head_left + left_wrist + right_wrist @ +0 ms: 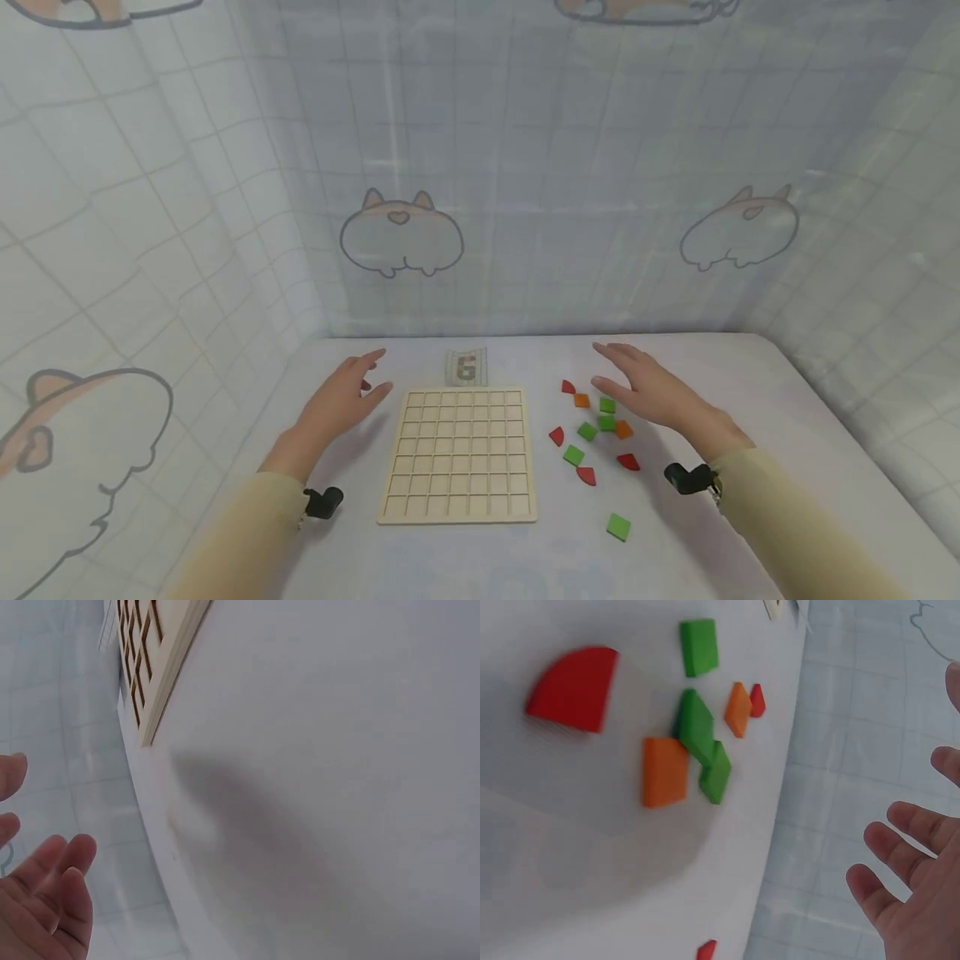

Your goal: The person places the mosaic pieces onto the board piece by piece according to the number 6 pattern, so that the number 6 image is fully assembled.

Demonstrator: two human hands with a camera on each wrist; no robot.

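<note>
My left hand [341, 400] hovers beyond the left edge of a pale wooden grid board [532, 467], fingers loosely spread and holding nothing. In the left wrist view, relaxed fingers [64, 889] show apart from the board's corner [161, 697]. On the other side, my right hand [654, 390] is held above loose flat pieces, its fingers extended. Below it lie green squares [587, 432], orange squares [624, 429] and red quarter-rounds [628, 462]. The right wrist view shows the fingers [900, 855] well apart from a red quarter-round [574, 690] and an orange square [664, 772].
A small card [467, 367] with a blocky pattern lies behind the board. One green square [618, 527] sits nearer the front, away from the other pieces. Patterned curtains [525, 167] enclose the white table [450, 567] at the back and sides.
</note>
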